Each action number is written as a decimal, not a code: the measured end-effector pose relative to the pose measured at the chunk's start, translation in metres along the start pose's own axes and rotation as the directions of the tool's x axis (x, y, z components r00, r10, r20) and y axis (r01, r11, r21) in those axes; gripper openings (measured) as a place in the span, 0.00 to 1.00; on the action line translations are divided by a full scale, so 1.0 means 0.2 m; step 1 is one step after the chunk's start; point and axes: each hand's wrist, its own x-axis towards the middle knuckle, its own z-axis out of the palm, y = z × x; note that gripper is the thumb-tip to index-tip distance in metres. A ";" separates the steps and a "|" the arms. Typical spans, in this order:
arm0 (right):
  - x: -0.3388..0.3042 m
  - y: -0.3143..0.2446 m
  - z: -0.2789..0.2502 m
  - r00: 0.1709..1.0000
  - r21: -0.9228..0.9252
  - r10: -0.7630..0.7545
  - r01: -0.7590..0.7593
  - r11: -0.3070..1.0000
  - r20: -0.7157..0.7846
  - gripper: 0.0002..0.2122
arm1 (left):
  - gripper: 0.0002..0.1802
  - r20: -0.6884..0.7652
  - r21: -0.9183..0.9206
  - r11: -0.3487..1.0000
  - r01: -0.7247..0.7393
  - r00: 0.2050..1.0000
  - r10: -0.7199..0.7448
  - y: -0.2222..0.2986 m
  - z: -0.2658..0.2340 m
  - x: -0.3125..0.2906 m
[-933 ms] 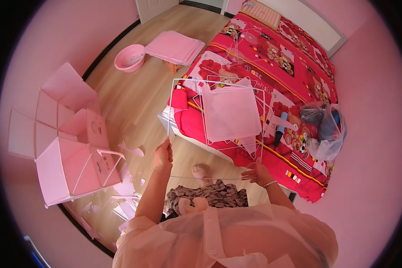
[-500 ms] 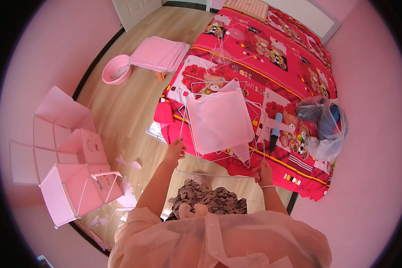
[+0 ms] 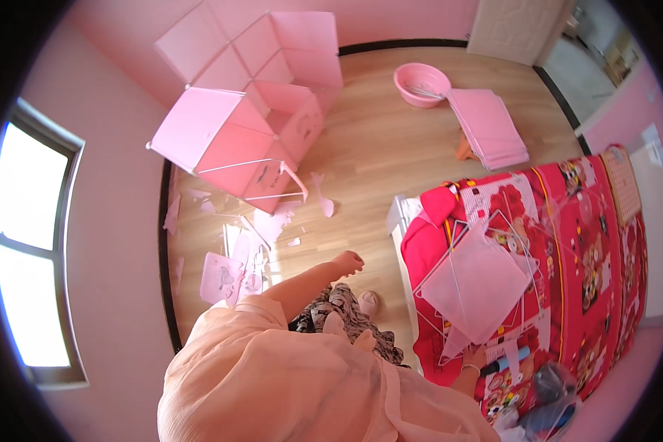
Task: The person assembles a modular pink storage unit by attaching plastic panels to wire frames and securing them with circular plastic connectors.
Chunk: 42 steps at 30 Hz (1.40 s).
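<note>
Held out over the wooden floor (image 3: 376,147): the left hand (image 3: 350,263), bare, with fingers loosely curled, not clenched, and apparently around nothing. Down at the near edge of the bed (image 3: 597,243): the right hand (image 3: 473,362), just beside the blue-and-black tool (image 3: 504,361) and close by the wire frames (image 3: 453,253). No telling the spread of those fingers, nor any hold on a frame; too small and too hidden there.

Lying on the bed, then: the white frames, overlapping, with a pale pink sheet (image 3: 475,283) across the top.

In hand, by judgement: sorting through those frames, seemingly between grips, with one hand at the bed and one free. Called for next, most likely: a sure hold on one frame, eased clear of its neighbours without dragging the sheet.

And now the count! Hands, two. Frames, more than one, too tangled for an exact figure. Large sheet on top, one. Blue-and-black tool, one. Across the floor: one pink cube cabinet (image 3: 239,147), one pink basin (image 3: 420,102), one stack of pink panels (image 3: 488,127), too tightly piled to number. Near the cabinet, torn pink scraps (image 3: 276,221), many, too scattered to count.
</note>
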 end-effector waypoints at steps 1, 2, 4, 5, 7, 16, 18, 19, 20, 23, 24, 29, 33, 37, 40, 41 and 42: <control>0.24 0.00 -0.19 0.996 -0.340 -0.086 0.076 0.937 -0.016 0.14 | 0.15 0.057 -0.056 0.997 0.045 0.998 -0.041 0.01 -0.05 0.00; 0.47 -0.01 -0.40 0.983 -0.647 -0.180 0.111 0.754 -0.040 0.15 | 0.14 0.056 -0.125 0.990 0.066 0.997 -0.060 0.02 -0.12 -0.01; 0.55 0.03 -0.41 0.973 -0.753 -0.192 0.220 0.621 0.125 0.14 | 0.12 -0.015 -0.289 0.950 0.116 0.992 -0.125 -0.13 -0.27 -0.06; 0.57 0.05 -0.34 0.944 -0.812 -0.198 0.327 0.484 0.263 0.13 | 0.12 -0.060 -0.331 0.935 0.129 0.986 -0.157 -0.19 -0.34 -0.09; 0.57 0.10 -0.16 0.924 -0.848 -0.216 0.377 0.371 0.316 0.12 | 0.12 -0.130 -0.422 0.898 0.125 0.972 -0.197 -0.28 -0.47 -0.15; -0.77 0.31 1.44 0.482 -0.506 0.198 0.858 0.093 0.854 0.11 | 0.09 -0.683 -0.632 0.666 -0.396 0.690 -0.238 -0.71 -1.39 -0.15; -1.18 0.42 1.77 0.313 -0.353 0.331 0.933 0.067 0.890 0.11 | 0.09 -0.803 -0.565 0.664 -0.491 0.514 -0.303 -0.77 -1.70 -0.14; -1.23 0.54 1.90 0.211 -0.246 0.304 0.966 0.082 0.929 0.10 | 0.10 -0.830 -0.544 0.665 -0.511 0.444 -0.338 -0.81 -1.85 -0.10; -1.41 0.69 2.04 0.053 -0.079 0.301 0.994 0.074 0.952 0.10 | 0.13 -0.900 -0.432 0.809 -0.398 0.248 -0.359 -0.92 -2.04 -0.11; -1.99 0.98 2.39 -0.242 0.234 0.266 0.970 0.061 0.933 0.08 | 0.24 -0.868 -0.494 0.828 -0.263 0.190 -0.458 -0.76 -2.36 -0.03; -2.09 1.08 2.50 -0.336 0.336 0.211 0.941 0.040 0.918 0.07 | 0.27 -0.813 -0.575 0.764 -0.294 0.315 -0.490 -0.62 -2.41 0.01; -2.41 1.68 2.82 -0.480 0.514 0.222 0.847 -0.134 0.849 0.10 | 0.32 -0.747 -0.589 0.805 -0.073 0.427 -0.509 -0.60 -2.67 0.27; -2.50 1.94 2.87 -0.134 0.248 0.654 0.965 -0.085 0.744 0.14 | 0.30 -0.826 -0.527 0.849 -0.022 0.245 -0.507 -0.91 -2.82 0.42; -2.41 1.95 2.83 -0.105 0.153 0.731 0.988 0.001 0.674 0.15 | 0.29 -0.771 -0.633 0.739 -0.233 0.275 -0.574 -0.87 -2.82 0.47; -2.47 1.96 2.76 -0.086 0.066 0.747 0.996 0.056 0.659 0.15 | 0.29 -0.840 -0.542 0.819 -0.190 0.122 -0.528 -0.86 -2.84 0.42; -2.45 1.96 2.73 -0.079 0.062 0.754 0.997 0.051 0.653 0.15 | 0.29 -0.833 -0.552 0.817 -0.167 0.094 -0.545 -0.78 -2.83 0.41; -2.44 1.98 2.71 -0.090 0.026 0.730 0.995 0.098 0.678 0.14 | 0.29 -0.828 -0.561 0.812 -0.160 0.085 -0.555 -0.75 -2.82 0.40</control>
